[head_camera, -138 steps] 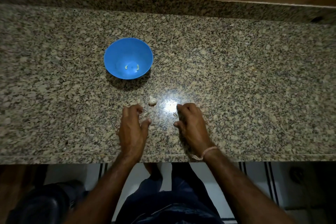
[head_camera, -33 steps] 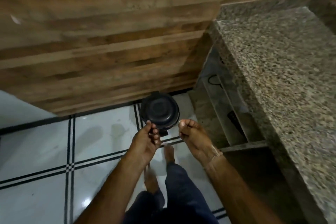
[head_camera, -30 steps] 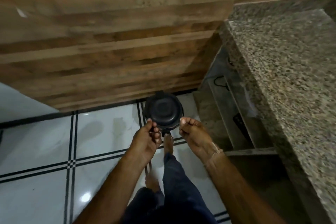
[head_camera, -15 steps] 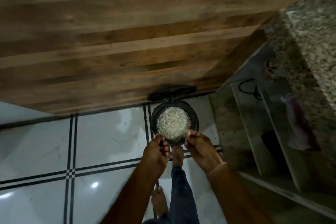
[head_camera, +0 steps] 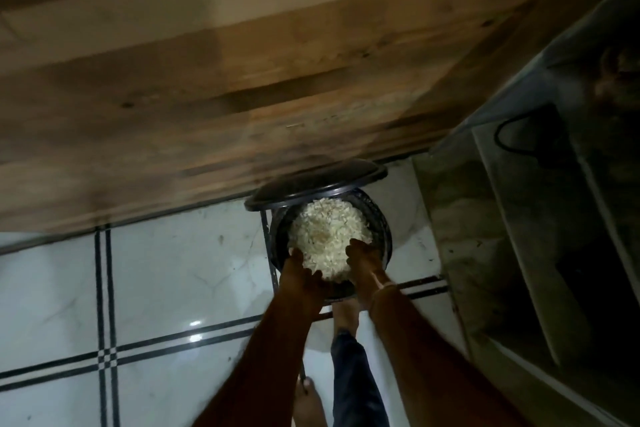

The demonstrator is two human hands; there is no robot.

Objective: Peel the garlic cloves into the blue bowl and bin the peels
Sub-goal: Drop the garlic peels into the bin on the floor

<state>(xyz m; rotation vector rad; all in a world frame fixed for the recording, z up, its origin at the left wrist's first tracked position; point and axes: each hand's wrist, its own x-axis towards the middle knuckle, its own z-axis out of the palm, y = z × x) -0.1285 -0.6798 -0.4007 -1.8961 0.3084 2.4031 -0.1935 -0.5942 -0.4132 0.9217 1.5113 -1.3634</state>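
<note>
Peels (head_camera: 327,236) heap the open black bin (head_camera: 383,229) on white, black-lined floor tiles (head_camera: 173,270) beneath a wood-panelled wall (head_camera: 242,80); left hand (head_camera: 304,272) and right hand (head_camera: 363,260) reach in, grips impossible to tell.

Black bin (head_camera: 382,229) open, lid (head_camera: 311,185) raised, full of pale peels (head_camera: 325,232)

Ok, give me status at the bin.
Left hand and right hand over bin, near rim; grips unclear in blur. Lid up, pale peels heaped inside. Nothing blocking the opening.
</note>
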